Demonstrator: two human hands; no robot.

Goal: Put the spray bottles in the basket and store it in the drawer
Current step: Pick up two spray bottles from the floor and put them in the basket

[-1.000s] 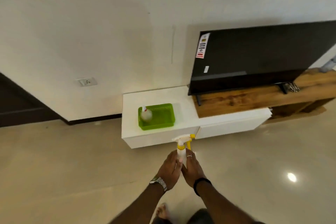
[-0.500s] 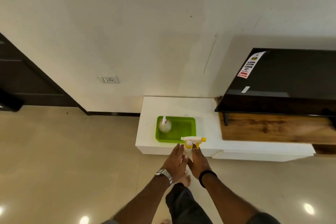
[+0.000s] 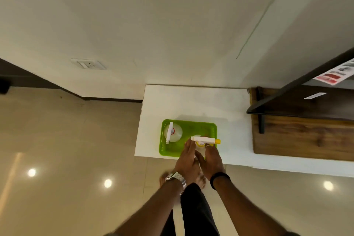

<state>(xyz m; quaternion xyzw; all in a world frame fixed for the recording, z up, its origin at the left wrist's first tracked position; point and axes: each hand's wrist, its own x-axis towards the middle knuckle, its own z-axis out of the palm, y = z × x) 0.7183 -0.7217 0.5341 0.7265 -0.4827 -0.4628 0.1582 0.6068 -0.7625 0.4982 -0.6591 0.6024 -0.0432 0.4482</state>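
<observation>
A green plastic basket [image 3: 199, 128] sits on the white low cabinet [image 3: 193, 101], near its front left corner. One clear spray bottle with a white and red head [image 3: 172, 132] stands in the basket's left end. Over the basket's right half, my left hand [image 3: 186, 159] and my right hand [image 3: 211, 159] together hold a second spray bottle with a white and yellow head [image 3: 205, 140]. Its body is hidden between my palms. No drawer front shows from this angle.
A wooden shelf [image 3: 302, 136] with a black TV [image 3: 310, 94] above it lies right of the basket. A wall socket [image 3: 89, 64] is on the wall to the left. Glossy tiled floor [image 3: 76, 159] spreads left of the cabinet.
I have walked up to the cabinet and now look almost straight down. Both hands carried the yellow-headed bottle forward from in front of the cabinet to above the basket's right half.
</observation>
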